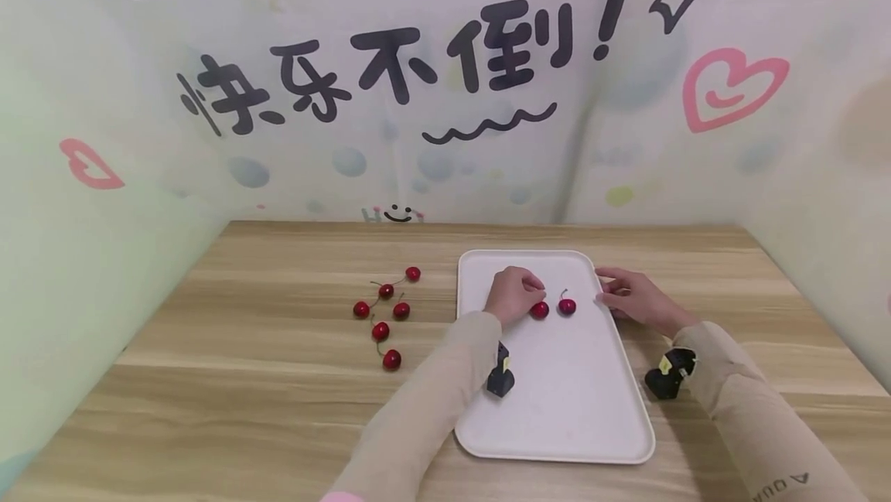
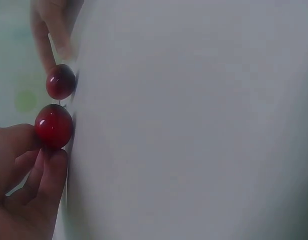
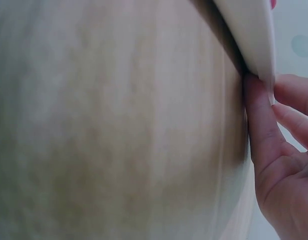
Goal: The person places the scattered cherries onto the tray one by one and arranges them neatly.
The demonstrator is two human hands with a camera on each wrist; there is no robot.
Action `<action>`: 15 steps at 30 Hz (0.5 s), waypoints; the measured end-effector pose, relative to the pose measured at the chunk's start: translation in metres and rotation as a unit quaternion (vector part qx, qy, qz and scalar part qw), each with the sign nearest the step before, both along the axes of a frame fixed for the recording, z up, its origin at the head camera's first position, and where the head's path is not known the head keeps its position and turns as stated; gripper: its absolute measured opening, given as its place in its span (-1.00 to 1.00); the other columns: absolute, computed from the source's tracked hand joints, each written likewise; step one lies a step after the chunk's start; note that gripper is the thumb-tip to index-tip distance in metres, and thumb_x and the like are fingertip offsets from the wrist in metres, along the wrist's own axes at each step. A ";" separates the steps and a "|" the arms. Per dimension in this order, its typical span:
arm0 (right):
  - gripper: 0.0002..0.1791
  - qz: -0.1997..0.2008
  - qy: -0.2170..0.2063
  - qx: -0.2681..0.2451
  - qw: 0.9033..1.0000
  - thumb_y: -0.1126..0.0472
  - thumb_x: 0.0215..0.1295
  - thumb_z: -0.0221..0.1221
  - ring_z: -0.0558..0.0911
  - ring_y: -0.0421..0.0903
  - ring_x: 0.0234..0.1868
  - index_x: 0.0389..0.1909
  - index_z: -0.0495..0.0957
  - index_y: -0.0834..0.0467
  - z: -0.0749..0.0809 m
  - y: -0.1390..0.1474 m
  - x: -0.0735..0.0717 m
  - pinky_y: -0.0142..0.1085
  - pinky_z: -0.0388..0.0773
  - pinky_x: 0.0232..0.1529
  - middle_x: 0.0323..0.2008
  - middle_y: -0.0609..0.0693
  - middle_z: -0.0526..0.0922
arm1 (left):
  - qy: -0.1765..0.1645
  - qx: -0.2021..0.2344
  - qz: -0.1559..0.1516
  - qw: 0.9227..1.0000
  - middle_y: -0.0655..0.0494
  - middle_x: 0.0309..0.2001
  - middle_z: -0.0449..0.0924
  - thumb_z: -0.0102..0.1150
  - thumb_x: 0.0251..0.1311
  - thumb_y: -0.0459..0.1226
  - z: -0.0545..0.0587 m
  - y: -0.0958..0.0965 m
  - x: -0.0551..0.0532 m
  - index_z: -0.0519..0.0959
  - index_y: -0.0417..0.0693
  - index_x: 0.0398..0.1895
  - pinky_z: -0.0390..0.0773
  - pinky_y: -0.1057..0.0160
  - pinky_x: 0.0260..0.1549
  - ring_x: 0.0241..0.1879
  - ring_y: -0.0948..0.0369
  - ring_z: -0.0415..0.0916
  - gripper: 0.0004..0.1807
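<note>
On the white tray lie two red cherries. My left hand reaches over the tray and pinches the left cherry between thumb and fingers; the left wrist view shows this cherry at the fingertips. Just to its right sits the other cherry, its stem pointing up. At the tray's right edge, my right hand grips the rim. The right wrist view has its thumb against the underside of the tray edge and fingers on the other side.
Left of the tray, several cherries with stems lie loosely grouped on the wooden table. A printed wall covering stands behind the table. Each wrist carries a small black camera.
</note>
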State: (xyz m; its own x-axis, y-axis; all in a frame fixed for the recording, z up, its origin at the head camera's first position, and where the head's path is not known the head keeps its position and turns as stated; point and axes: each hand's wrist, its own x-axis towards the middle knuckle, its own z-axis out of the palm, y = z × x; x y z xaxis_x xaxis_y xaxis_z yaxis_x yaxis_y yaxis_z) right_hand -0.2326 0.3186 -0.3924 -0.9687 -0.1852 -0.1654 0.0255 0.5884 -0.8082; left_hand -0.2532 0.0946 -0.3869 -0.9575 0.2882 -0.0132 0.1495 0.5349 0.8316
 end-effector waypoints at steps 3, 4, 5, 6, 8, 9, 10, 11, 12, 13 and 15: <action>-0.37 -0.001 -0.003 0.002 1.000 0.30 0.22 0.07 0.44 0.08 -0.12 0.25 0.05 0.37 0.001 0.000 0.000 -0.22 0.49 -0.17 -0.10 0.30 0.36 | -0.004 0.000 0.001 1.000 0.17 -0.52 0.54 0.21 0.04 -0.29 -0.001 0.001 -0.002 0.60 -0.10 -0.45 0.43 0.44 -0.39 -0.47 0.30 0.45 -0.94; -0.37 -0.002 -0.004 0.003 1.000 0.30 0.22 0.07 0.44 0.08 -0.11 0.25 0.05 0.37 0.001 0.000 0.000 -0.22 0.49 -0.16 -0.10 0.30 0.36 | -0.004 -0.001 0.001 1.000 0.16 -0.52 0.54 0.21 0.04 -0.29 -0.001 0.001 -0.002 0.60 -0.10 -0.45 0.44 0.43 -0.39 -0.47 0.30 0.46 -0.94; -0.37 -0.003 -0.005 0.003 1.000 0.30 0.22 0.07 0.44 0.08 -0.11 0.25 0.06 0.37 0.001 0.000 0.000 -0.22 0.49 -0.16 -0.10 0.30 0.36 | -0.005 -0.001 0.001 1.000 0.16 -0.52 0.55 0.21 0.03 -0.29 -0.001 0.002 -0.002 0.60 -0.11 -0.45 0.43 0.43 -0.39 -0.47 0.30 0.46 -0.94; -0.37 -0.004 -0.007 0.002 1.000 0.30 0.22 0.07 0.43 0.08 -0.11 0.25 0.05 0.37 0.001 -0.001 0.000 -0.22 0.49 -0.16 -0.10 0.30 0.36 | -0.005 -0.002 0.000 1.000 0.16 -0.52 0.55 0.21 0.03 -0.29 -0.001 0.002 -0.003 0.60 -0.11 -0.45 0.43 0.43 -0.39 -0.47 0.30 0.46 -0.94; -0.37 -0.004 -0.008 -0.001 1.000 0.30 0.22 0.07 0.44 0.07 -0.12 0.25 0.05 0.38 0.002 -0.001 0.001 -0.21 0.50 -0.16 -0.10 0.30 0.35 | -0.005 -0.002 0.000 1.000 0.16 -0.53 0.55 0.21 0.03 -0.30 -0.002 0.002 -0.004 0.60 -0.11 -0.46 0.43 0.43 -0.40 -0.48 0.30 0.46 -0.94; -0.37 -0.005 -0.008 -0.003 1.000 0.30 0.22 0.07 0.44 0.07 -0.12 0.25 0.05 0.38 0.002 -0.002 0.001 -0.21 0.50 -0.16 -0.10 0.30 0.35 | -0.005 -0.002 -0.001 1.000 0.16 -0.53 0.55 0.21 0.03 -0.30 -0.002 0.003 -0.004 0.60 -0.12 -0.45 0.42 0.43 -0.40 -0.48 0.31 0.46 -0.94; -0.37 -0.006 -0.009 -0.004 1.000 0.30 0.22 0.07 0.44 0.07 -0.13 0.25 0.05 0.38 0.002 -0.002 0.001 -0.22 0.50 -0.17 -0.10 0.30 0.35 | -0.005 -0.002 -0.001 1.000 0.16 -0.53 0.55 0.20 0.03 -0.30 -0.002 0.003 -0.004 0.60 -0.12 -0.45 0.42 0.43 -0.40 -0.48 0.31 0.46 -0.94; -0.37 -0.006 -0.010 -0.004 1.000 0.30 0.22 0.07 0.44 0.06 -0.13 0.25 0.05 0.38 0.002 -0.002 0.001 -0.22 0.50 -0.17 -0.10 0.30 0.35 | -0.005 -0.002 -0.001 1.000 0.17 -0.53 0.54 0.20 0.03 -0.30 -0.002 0.003 -0.005 0.60 -0.12 -0.45 0.41 0.43 -0.40 -0.48 0.31 0.45 -0.94; -0.37 -0.006 -0.011 -0.005 1.000 0.30 0.22 0.07 0.44 0.06 -0.13 0.25 0.05 0.38 0.003 -0.002 0.001 -0.22 0.50 -0.17 -0.11 0.30 0.35 | -0.003 -0.002 -0.002 1.000 0.17 -0.54 0.54 0.21 0.03 -0.30 -0.002 0.003 -0.005 0.60 -0.12 -0.45 0.41 0.43 -0.40 -0.49 0.31 0.45 -0.94; -0.37 -0.005 -0.010 -0.005 1.000 0.30 0.22 0.07 0.44 0.06 -0.13 0.25 0.04 0.38 0.003 -0.002 0.001 -0.22 0.50 -0.17 -0.11 0.30 0.35 | 0.000 -0.002 -0.003 1.000 0.16 -0.54 0.54 0.21 0.02 -0.30 -0.002 0.003 -0.006 0.60 -0.12 -0.45 0.41 0.42 -0.40 -0.49 0.31 0.45 -0.94; -0.37 -0.005 -0.008 -0.001 1.000 0.30 0.22 0.06 0.44 0.06 -0.13 0.25 0.05 0.38 0.003 -0.002 0.001 -0.22 0.49 -0.16 -0.11 0.29 0.36 | 0.001 -0.002 -0.003 1.000 0.16 -0.53 0.54 0.20 0.03 -0.30 -0.002 0.003 -0.007 0.61 -0.12 -0.44 0.41 0.42 -0.40 -0.48 0.31 0.44 -0.93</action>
